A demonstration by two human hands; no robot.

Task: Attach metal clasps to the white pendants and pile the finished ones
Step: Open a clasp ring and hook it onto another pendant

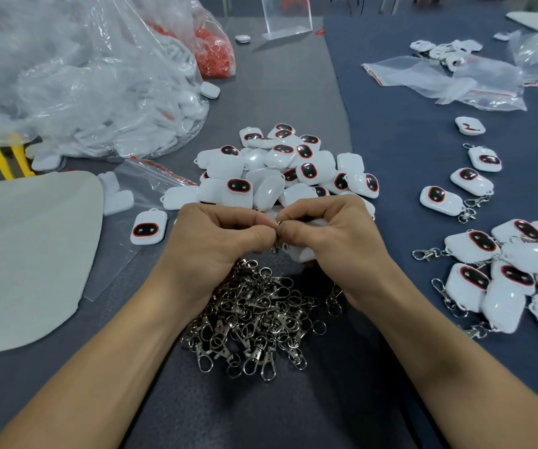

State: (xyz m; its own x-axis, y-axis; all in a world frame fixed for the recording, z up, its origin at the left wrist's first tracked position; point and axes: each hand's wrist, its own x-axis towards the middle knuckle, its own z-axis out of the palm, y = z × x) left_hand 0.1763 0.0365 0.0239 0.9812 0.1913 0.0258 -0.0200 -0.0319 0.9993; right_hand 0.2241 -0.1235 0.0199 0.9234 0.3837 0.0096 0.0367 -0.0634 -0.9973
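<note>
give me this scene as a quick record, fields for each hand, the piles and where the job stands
left hand: pinches a metal clasp at its fingertips
right hand: holds a white pendant, fingertips meeting the left's
loose clasps: heap beneath the wrists
bare pendants: pile just beyond the hands
finished pendants: clasps on, piled at the right
plastic bag: far left, white parts inside
stage: clasp being fitted, piece not yet piled
</note>
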